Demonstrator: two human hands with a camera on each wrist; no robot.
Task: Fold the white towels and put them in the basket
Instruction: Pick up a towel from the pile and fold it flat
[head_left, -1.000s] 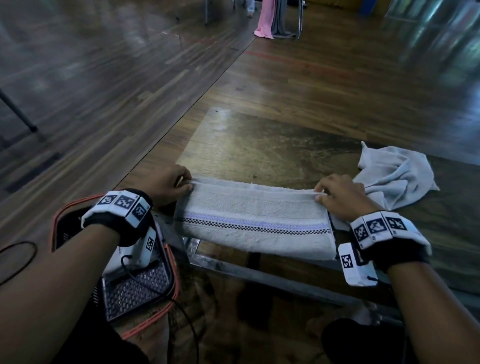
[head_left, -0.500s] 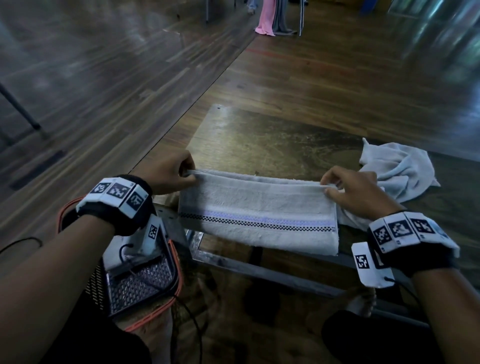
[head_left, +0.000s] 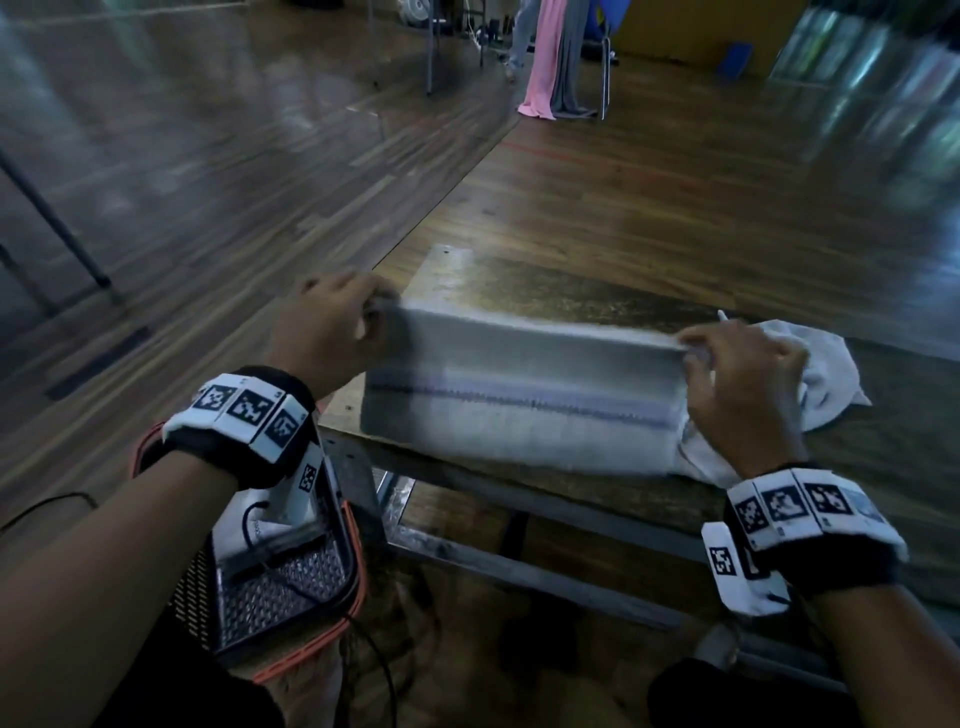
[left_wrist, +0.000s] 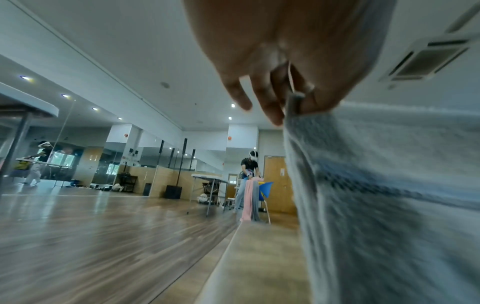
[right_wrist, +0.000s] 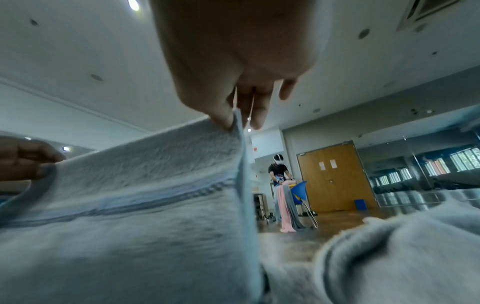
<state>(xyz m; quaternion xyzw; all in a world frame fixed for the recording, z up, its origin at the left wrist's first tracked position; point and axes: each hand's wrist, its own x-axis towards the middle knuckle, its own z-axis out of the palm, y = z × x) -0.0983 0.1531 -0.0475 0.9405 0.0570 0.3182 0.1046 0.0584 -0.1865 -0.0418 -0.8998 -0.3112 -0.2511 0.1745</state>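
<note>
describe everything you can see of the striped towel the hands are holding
The striped towel is white terry cloth with a bluish band and a dark checked line running along its length. It is folded into a long strip, held up by its top edge and stretched sideways. The left hand pinches one upper corner, the right hand the other. Its lower part hangs to the table. Motion blur hides finer detail.

Looks like a dance studio or multipurpose hall, not a home. Large open wooden floor (left_wrist: 91, 236), full-height wall mirrors (left_wrist: 85, 160) on the far left, recessed ceiling spotlights (left_wrist: 94, 108), ceiling air vent (left_wrist: 426, 59), wooden double doors (right_wrist: 335, 179) at the far end. Folding tables (left_wrist: 207, 176), a blue chair (right_wrist: 298, 191) and another headset-wearing person (right_wrist: 278, 170) far off.
</note>
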